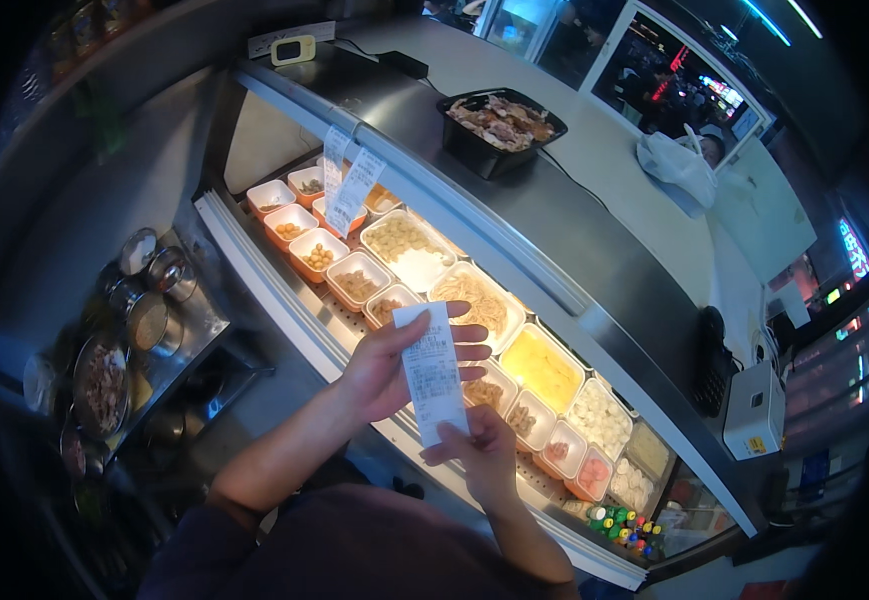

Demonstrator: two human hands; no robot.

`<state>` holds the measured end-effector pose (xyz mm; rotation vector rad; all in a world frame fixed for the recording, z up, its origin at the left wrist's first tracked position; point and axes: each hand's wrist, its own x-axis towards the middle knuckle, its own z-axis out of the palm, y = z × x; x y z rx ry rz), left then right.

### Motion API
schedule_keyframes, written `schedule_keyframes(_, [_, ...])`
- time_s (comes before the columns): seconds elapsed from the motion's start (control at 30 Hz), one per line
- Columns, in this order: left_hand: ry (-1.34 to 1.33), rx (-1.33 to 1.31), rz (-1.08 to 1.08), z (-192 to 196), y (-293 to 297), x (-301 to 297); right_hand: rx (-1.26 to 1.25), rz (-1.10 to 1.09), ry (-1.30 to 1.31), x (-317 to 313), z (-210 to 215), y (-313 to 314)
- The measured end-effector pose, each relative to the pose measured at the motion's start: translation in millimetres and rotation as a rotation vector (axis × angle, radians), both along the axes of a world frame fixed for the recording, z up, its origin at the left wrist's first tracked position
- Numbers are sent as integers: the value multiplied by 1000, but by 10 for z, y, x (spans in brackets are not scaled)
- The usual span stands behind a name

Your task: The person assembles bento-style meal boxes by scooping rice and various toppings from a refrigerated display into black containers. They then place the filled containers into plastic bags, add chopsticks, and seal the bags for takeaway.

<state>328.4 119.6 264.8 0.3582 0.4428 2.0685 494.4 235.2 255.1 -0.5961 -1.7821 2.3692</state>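
several metal pots [177,335] and one wide pan [128,395] of chopped brown food crowd the far left. next comes the lit food case [265,282], with two small orange-sided tubs [305,270] of round yellowish balls near its left end. two printed paper slips [360,190] hang from its upper rail, their lines small and blurred. one left hand [380,370] has its thumb pressed on the top of a white receipt [433,380], its four fingers spread straight behind the paper. the receipt is held out over the case's front edge, covered in dark rows of print too fine to make out. one right hand [482,445] pinches the receipt's bottom end between thumb and curled fingers. beyond are one tray of pale noodles [485,305], one black tub [490,162] of meat up on the counter, and one tray of yellow food [543,370]. bottles [625,530] with coloured caps cluster at the case's lower right corner. farther right are one white plastic bag [677,170], one white box [755,405] bearing a yellow label, and a glowing red sign [855,250].
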Motion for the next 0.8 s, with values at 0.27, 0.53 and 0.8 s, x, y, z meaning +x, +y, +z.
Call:
schedule_keyframes(0.27, [3, 36, -143, -41, -145, -1145, -35, -145, -49, -962, 31, -357])
schedule_keyframes(0.53, [13, 38, -236, 3, -75, -1778, -95, -257, -28, -1524, 75, -496])
schedule_keyframes(0.8, [-73, 38, -185, 36, 10, -1979, -74, -263, -23, -1795, 76, -415])
